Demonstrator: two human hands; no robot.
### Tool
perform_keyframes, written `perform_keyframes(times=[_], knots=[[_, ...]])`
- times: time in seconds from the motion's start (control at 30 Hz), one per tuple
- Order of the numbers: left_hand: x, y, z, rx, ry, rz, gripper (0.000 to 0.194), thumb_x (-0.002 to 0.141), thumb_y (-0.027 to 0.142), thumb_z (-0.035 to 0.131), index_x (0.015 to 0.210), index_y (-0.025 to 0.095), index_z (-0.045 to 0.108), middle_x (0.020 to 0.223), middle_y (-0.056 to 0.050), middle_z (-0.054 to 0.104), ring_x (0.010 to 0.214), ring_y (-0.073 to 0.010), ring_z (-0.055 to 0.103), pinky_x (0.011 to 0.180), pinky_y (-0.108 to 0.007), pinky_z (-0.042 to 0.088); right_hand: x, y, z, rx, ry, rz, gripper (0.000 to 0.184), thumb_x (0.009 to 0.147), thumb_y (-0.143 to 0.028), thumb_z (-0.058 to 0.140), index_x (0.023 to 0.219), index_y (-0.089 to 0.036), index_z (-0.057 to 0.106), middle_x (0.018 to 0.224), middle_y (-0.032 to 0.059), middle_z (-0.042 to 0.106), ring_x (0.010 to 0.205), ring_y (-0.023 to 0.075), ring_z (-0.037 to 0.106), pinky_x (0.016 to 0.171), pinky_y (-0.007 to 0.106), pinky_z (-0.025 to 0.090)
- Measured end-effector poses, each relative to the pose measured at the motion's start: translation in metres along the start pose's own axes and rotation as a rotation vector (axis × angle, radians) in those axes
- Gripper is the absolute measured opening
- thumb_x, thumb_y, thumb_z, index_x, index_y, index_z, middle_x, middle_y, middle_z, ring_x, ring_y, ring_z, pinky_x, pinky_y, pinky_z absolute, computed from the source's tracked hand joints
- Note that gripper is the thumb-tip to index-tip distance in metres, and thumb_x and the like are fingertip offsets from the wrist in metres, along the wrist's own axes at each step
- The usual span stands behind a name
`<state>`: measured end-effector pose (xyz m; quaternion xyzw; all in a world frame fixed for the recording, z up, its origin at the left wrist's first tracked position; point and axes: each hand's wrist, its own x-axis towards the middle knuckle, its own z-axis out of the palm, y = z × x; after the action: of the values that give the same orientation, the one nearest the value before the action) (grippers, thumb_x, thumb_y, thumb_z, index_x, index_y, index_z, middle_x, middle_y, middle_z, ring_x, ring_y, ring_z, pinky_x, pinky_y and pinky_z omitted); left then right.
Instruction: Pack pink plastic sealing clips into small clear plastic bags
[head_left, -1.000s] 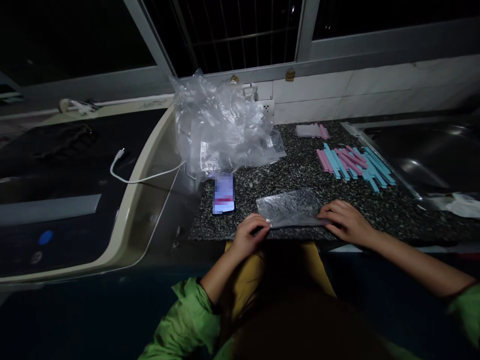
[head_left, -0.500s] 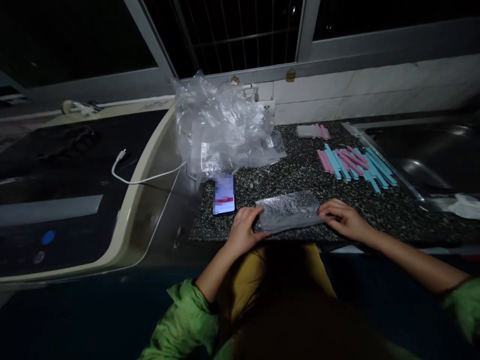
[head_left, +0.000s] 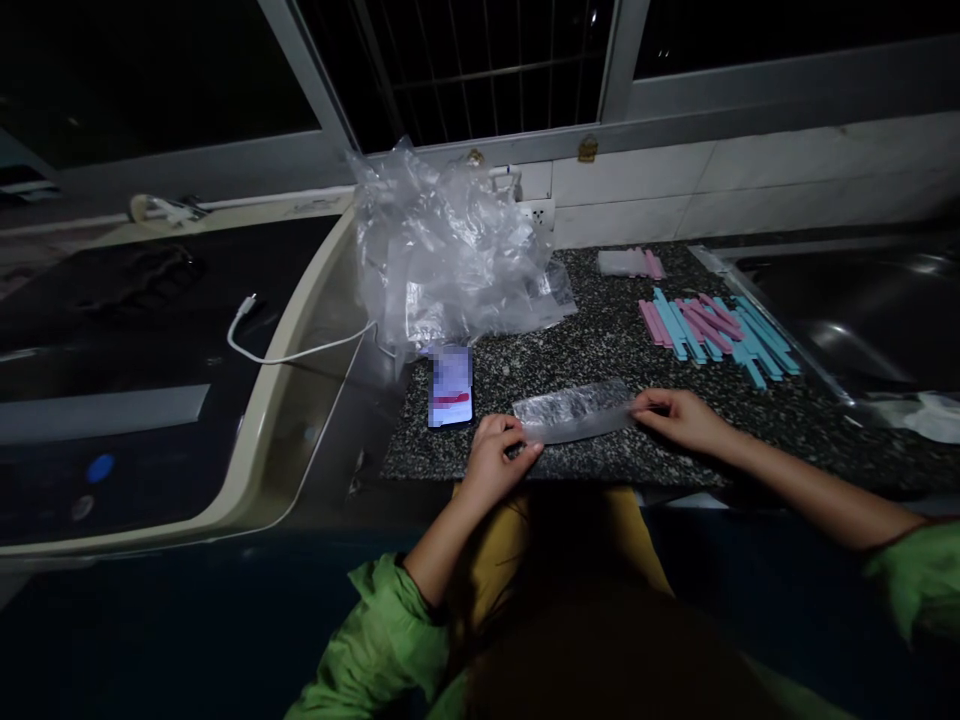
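A clear plastic bag (head_left: 574, 412) lies near the counter's front edge, its near side folded over into a narrow strip. My left hand (head_left: 501, 455) pinches the strip's left end, fingers bent and thumb below. At the right end, my right hand (head_left: 679, 418) grips the plastic between thumb and curled fingers. A phone (head_left: 450, 388) with a lit screen lies just left of the bag. Several pink and blue flat strips (head_left: 712, 330) are piled to the right. Behind them a short row of whitish and pink strips (head_left: 631, 263) rests near the wall.
A large heap of clear plastic bags (head_left: 457, 250) stands at the counter's back left. Further left is a washing machine (head_left: 289, 290) with a white cable (head_left: 300, 357) over its edge. A metal sink (head_left: 847, 330) borders the dark speckled counter (head_left: 510, 365) on the right.
Both hands have rolled the near edge of the bag away from me, so it now looks narrower. My left thumb has come up with the fold. The view has shifted slightly.
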<state>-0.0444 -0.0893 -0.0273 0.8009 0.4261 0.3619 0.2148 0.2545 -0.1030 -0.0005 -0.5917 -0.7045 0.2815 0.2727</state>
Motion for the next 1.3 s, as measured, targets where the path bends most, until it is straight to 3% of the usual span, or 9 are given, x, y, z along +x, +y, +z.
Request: perform_keyframes(times=[0.13,0.3,0.53,0.73,1.0,1.1,1.2,1.3], knots=[[0.0,-0.002,0.008,0.037,0.072,-0.071,0.022,0.08,0.028,0.057,0.061,0.019,0.064,0.077,-0.003,0.06,0.083,-0.0178,0.05,0.078,-0.035,0.043,0.01,0.002,0.002,-0.018,0.007,0.054,0.03,0.073,-0.047,0.052,0.063,-0.02,0.058,0.062,0.0024,0.063,0.06,0.0176,0.057,0.058,0.029,0.045],[0.002,0.0,0.013,0.14,0.113,-0.123,0.023,0.079,0.028,0.056,0.058,0.02,0.061,0.075,-0.003,0.06,0.081,-0.0188,0.049,0.074,-0.035,0.04,0.021,0.003,0.004,-0.013,0.006,0.114,0.03,0.073,-0.045,0.048,0.06,-0.02,0.056,0.056,0.0018,0.061,0.054,0.0155,0.053,0.052,0.027,0.04],[0.008,0.0,0.016,0.244,0.093,-0.156,0.03,0.08,0.033,0.054,0.053,0.019,0.056,0.065,-0.005,0.057,0.073,-0.0195,0.046,0.068,-0.034,0.035,0.03,0.005,0.004,-0.117,0.049,0.177,0.029,0.073,-0.044,0.048,0.062,-0.019,0.059,0.054,0.0012,0.061,0.051,0.0148,0.053,0.047,0.024,0.035],[0.016,0.001,0.018,0.35,0.079,-0.182,0.032,0.079,0.033,0.053,0.05,0.019,0.053,0.062,-0.005,0.056,0.068,-0.0186,0.046,0.065,-0.033,0.032,0.029,-0.001,0.002,-0.336,0.135,0.219,0.025,0.071,-0.042,0.052,0.06,-0.021,0.059,0.052,-0.0003,0.06,0.048,0.0137,0.052,0.044,0.023,0.029],[0.019,0.003,0.016,0.417,0.025,-0.202,0.033,0.079,0.034,0.053,0.049,0.019,0.054,0.062,-0.007,0.056,0.069,-0.0203,0.048,0.064,-0.033,0.031,0.03,-0.008,0.002,-0.456,0.17,0.256,0.021,0.073,-0.042,0.054,0.068,-0.023,0.06,0.057,-0.0002,0.062,0.052,0.0167,0.056,0.046,0.024,0.029],[0.019,0.004,0.017,0.431,0.014,-0.199,0.033,0.079,0.035,0.054,0.05,0.019,0.055,0.064,-0.007,0.056,0.07,-0.021,0.049,0.064,-0.034,0.032,0.025,-0.011,0.002,-0.538,0.278,0.151,0.021,0.076,-0.041,0.053,0.082,-0.022,0.061,0.061,0.0004,0.063,0.054,0.0173,0.056,0.047,0.025,0.03],[0.019,0.004,0.016,0.444,-0.005,-0.195,0.032,0.079,0.036,0.056,0.051,0.019,0.054,0.065,-0.008,0.056,0.071,-0.0215,0.049,0.065,-0.034,0.033,0.016,-0.02,0.01,-0.593,0.374,-0.08,0.022,0.083,-0.037,0.047,0.086,-0.02,0.061,0.071,0.0037,0.064,0.062,0.0168,0.058,0.054,0.026,0.035],[0.016,0.006,0.016,0.457,0.058,-0.184,0.029,0.077,0.04,0.059,0.059,0.018,0.057,0.07,-0.008,0.055,0.073,-0.0227,0.049,0.067,-0.035,0.035,0.008,-0.033,0.025,-0.653,0.3,-0.311,0.024,0.087,-0.034,0.045,0.076,-0.019,0.06,0.073,0.0056,0.064,0.069,0.0167,0.057,0.062,0.027,0.037]])
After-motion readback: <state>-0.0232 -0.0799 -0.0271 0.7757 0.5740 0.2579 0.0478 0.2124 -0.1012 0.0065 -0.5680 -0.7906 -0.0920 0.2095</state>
